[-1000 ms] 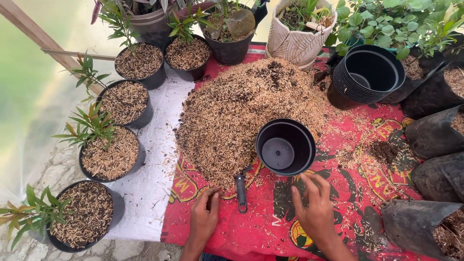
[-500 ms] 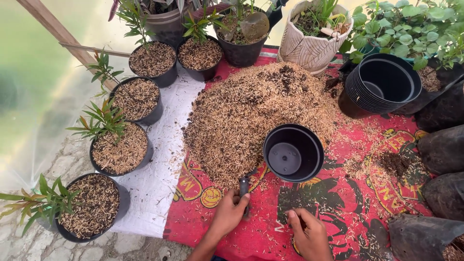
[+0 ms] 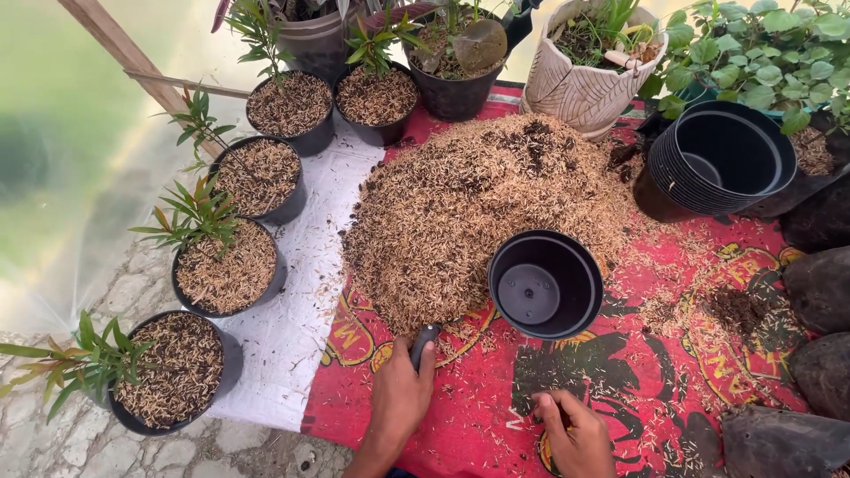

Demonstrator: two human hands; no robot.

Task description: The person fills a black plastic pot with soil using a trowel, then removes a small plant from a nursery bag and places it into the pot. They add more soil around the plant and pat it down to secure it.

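A large heap of brown husk and soil mix [image 3: 478, 208] lies on a red printed cloth [image 3: 496, 407]. An empty black plastic pot [image 3: 544, 283] stands upright at the heap's near right edge. My left hand [image 3: 400, 398] is closed on the dark handle of a small tool [image 3: 423, 341] whose blade is buried in the heap's near edge. My right hand [image 3: 575, 434] rests on the cloth in front of the empty pot, fingers loosely curled, holding nothing.
Several black pots filled with husk mix and small green plants [image 3: 226, 265] line the left side on a white sheet [image 3: 292, 327]. A stack of empty black pots [image 3: 717, 159] sits at the back right, beside a white patterned planter [image 3: 584, 80]. Dark grow bags [image 3: 819, 292] line the right.
My left hand has slid forward and closed on the tool's handle at the heap's edge. My right hand has drawn back from the empty pot toward me.
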